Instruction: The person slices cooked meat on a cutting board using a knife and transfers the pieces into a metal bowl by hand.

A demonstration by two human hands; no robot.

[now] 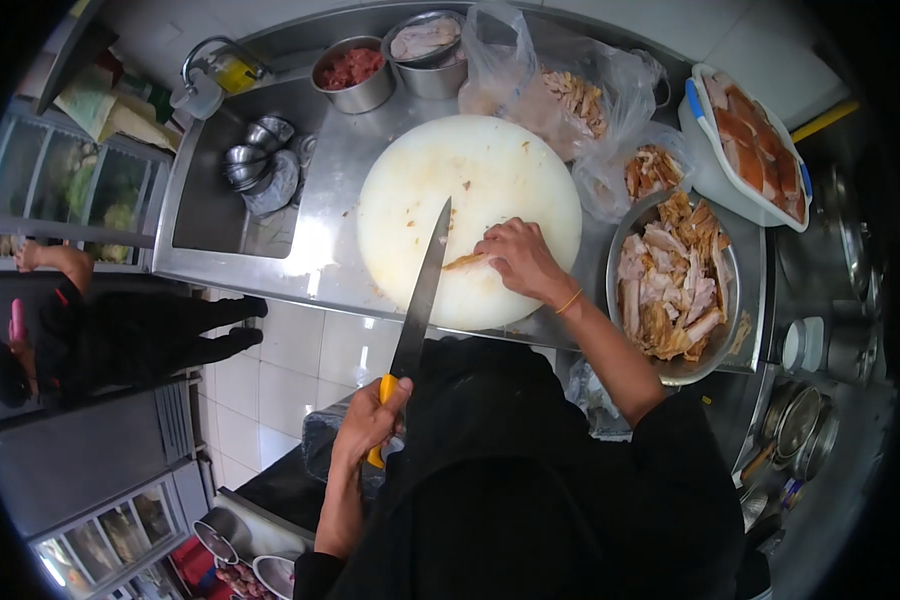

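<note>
My left hand (370, 420) is wrapped round the yellow handle of a long knife (423, 300), whose blade reaches over the round white cutting board (390, 190). On the board my right hand (515, 255), with an orange band at the wrist, presses a thin brown strip of meat (464, 262) close to the blade. Small brown crumbs lie scattered on the board. To the right stands a large metal bowl (728, 300) of meat pieces (670, 280).
Behind the board are metal pots of red meat (352, 68) and pale meat (425, 38), and plastic bags (500, 65) of meat strips. A white tub (715, 165) stands back right. Left are a sink (195, 215) and another person (100, 340).
</note>
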